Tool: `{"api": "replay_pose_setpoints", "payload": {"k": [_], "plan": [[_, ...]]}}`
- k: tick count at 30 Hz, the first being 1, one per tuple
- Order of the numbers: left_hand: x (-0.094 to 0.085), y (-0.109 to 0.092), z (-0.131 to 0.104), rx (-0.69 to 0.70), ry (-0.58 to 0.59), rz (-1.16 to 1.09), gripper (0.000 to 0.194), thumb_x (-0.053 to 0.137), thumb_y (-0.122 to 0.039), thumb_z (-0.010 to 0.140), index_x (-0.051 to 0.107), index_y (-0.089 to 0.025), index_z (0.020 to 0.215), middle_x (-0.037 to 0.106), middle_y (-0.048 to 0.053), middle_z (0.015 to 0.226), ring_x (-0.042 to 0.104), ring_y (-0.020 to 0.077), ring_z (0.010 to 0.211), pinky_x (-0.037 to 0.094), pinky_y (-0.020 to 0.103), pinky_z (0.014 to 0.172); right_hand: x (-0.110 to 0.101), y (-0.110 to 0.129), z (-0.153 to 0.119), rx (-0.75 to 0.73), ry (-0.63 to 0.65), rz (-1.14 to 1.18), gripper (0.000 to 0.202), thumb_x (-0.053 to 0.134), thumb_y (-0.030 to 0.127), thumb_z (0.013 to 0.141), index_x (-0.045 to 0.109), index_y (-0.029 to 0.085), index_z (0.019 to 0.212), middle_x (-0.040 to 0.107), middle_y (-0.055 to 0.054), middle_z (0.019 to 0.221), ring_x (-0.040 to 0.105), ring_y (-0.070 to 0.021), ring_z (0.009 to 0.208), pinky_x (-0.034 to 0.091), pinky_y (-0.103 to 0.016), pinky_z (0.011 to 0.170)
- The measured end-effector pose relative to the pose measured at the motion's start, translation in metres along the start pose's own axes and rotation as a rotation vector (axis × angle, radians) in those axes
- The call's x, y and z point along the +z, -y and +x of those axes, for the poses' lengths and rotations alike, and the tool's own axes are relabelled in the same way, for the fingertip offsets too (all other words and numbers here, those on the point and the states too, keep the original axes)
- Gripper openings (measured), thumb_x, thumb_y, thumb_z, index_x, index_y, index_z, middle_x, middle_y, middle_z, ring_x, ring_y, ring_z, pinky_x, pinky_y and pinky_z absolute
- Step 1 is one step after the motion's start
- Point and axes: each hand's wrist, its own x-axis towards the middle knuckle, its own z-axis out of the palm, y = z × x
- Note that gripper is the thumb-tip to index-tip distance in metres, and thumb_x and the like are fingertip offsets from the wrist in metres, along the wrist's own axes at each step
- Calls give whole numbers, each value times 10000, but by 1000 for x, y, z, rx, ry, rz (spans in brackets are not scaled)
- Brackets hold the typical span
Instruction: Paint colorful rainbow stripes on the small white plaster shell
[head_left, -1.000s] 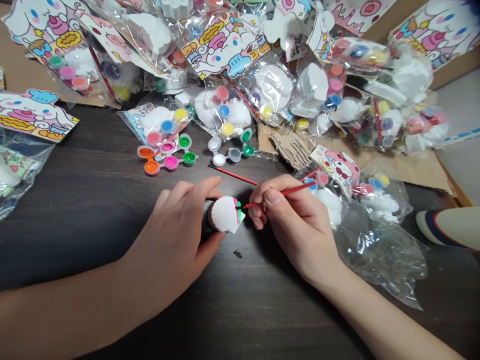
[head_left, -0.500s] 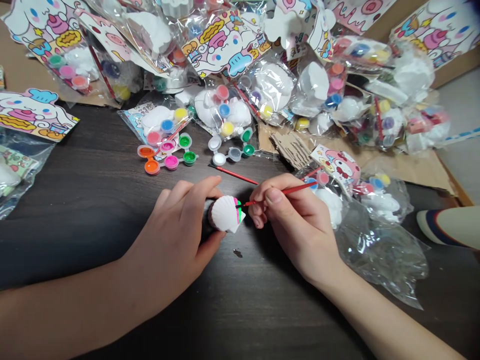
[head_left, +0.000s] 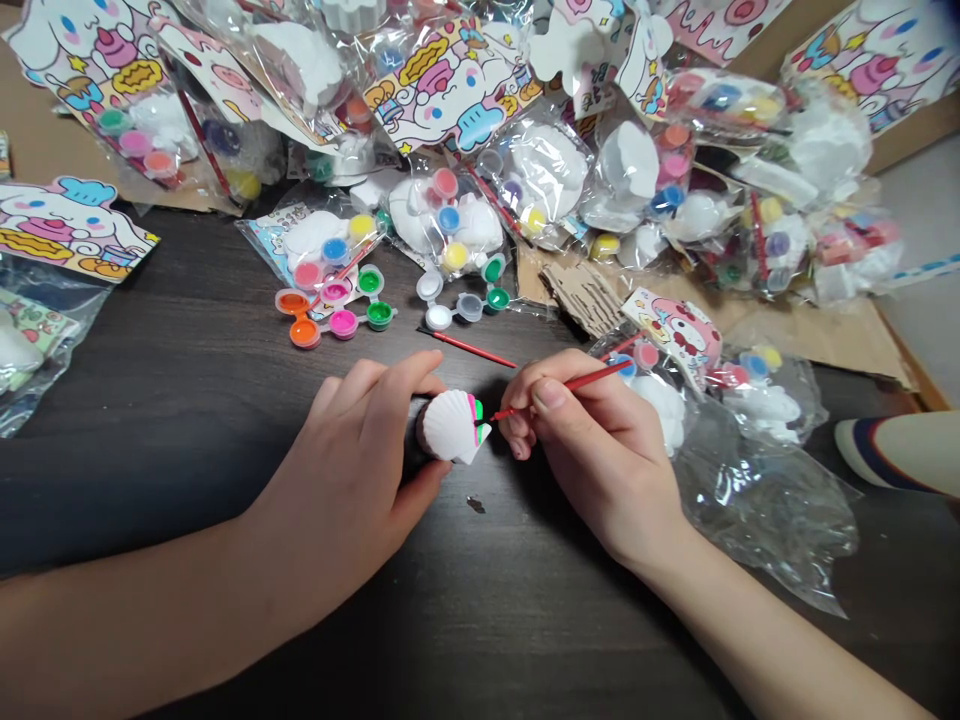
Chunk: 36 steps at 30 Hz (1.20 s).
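Between the thumb and fingers of my left hand (head_left: 375,440) is a small white scallop shell figure (head_left: 448,425), with pink and green paint along its right side. Something dark shows under the shell, partly hidden by my fingers. My right hand (head_left: 585,430) is closed in a pen-like grip on a red paintbrush (head_left: 596,377). The brush's dark tip is at the painted edge of the shell. A second red paintbrush (head_left: 474,348) lies on the table just beyond. Beyond it stand open paint pots (head_left: 343,323) in orange, pink and green, and another pot strip (head_left: 469,308) with white, grey and green.
Bagged white figures with paint pots (head_left: 544,165) and printed cards are heaped along the back. Torn corrugated cardboard (head_left: 581,300) lies before them. A crumpled clear plastic bag (head_left: 772,510) is right of my right hand, near a white cup-like object (head_left: 900,455). A dark smudge (head_left: 475,504) marks the table.
The brush tip has slid slightly down along the painted edge of the shell, and my right hand shifted a little with it. My left hand keeps its place.
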Motion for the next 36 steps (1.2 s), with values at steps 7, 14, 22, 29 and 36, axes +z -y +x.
{"api": "replay_pose_setpoints", "payload": {"k": [7,14,22,29,36], "plan": [[-2,-1,0,-17,6,17,584,688,-126,749,363,-134,1235,648,26,1071,522,183,912,387,293,765,-1,0,0,13,11,25,179,603,290,863,602,185,718,544,30,618,507,-66,531,422,-182,475],[-1,1,-1,-12,-22,36,589,685,-126,742,366,-131,1237,644,40,1053,543,190,896,398,307,777,1,0,1,50,32,83,226,638,337,823,583,175,675,526,38,563,481,-57,474,387,-184,437],[-3,5,1,-91,16,-49,519,629,-203,777,384,-168,1233,638,65,1075,562,247,965,412,380,826,-28,69,-3,-87,-188,-177,205,740,294,679,554,215,712,590,41,567,529,-87,475,429,-236,475],[-2,8,0,-93,4,-105,460,537,-227,785,382,-167,1214,622,88,1102,557,269,992,398,437,870,-112,158,-50,143,-772,-850,177,713,316,546,697,206,685,704,-59,713,652,-204,706,485,-367,702],[-4,7,1,-83,-5,-112,428,475,-201,785,363,-170,1197,631,100,1098,566,267,981,408,448,865,-169,198,-58,362,-662,-1517,58,661,186,679,635,221,642,686,1,576,613,-153,644,398,-326,703]]}}
